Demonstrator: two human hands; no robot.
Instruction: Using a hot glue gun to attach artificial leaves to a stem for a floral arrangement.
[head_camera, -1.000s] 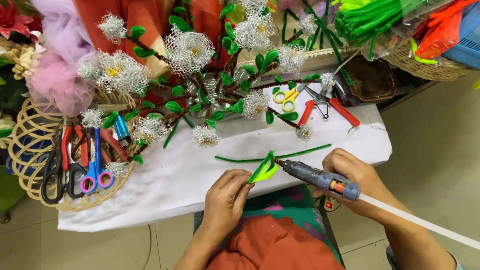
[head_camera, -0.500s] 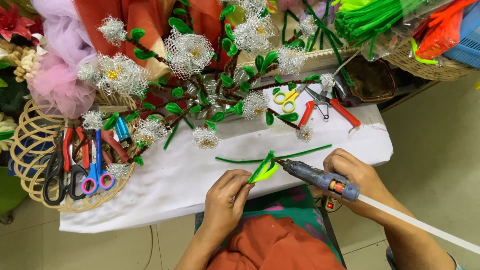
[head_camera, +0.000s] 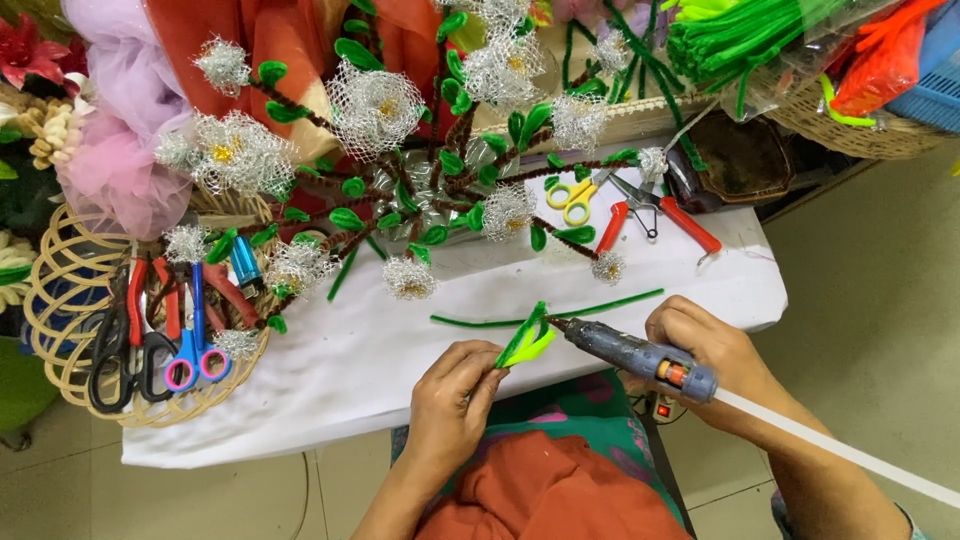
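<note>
My left hand (head_camera: 450, 398) pinches a small green leaf (head_camera: 526, 340) made of pipe cleaner, just over the front edge of the white table (head_camera: 400, 360). My right hand (head_camera: 712, 355) grips a blue-grey glue gun (head_camera: 640, 356) with a white glue stick (head_camera: 840, 450) trailing out behind it. The gun's nozzle touches the leaf near its base. A long green pipe cleaner (head_camera: 560, 312) lies on the table just beyond the leaf.
A craft tree (head_camera: 420, 170) of brown stems, green leaves and white mesh flowers stands at the table's middle. A wicker basket (head_camera: 60, 330) at left holds scissors and pliers. Yellow scissors (head_camera: 572, 198) and red-handled pliers (head_camera: 650, 215) lie behind. Green pipe cleaner bundles (head_camera: 740, 40) sit at back right.
</note>
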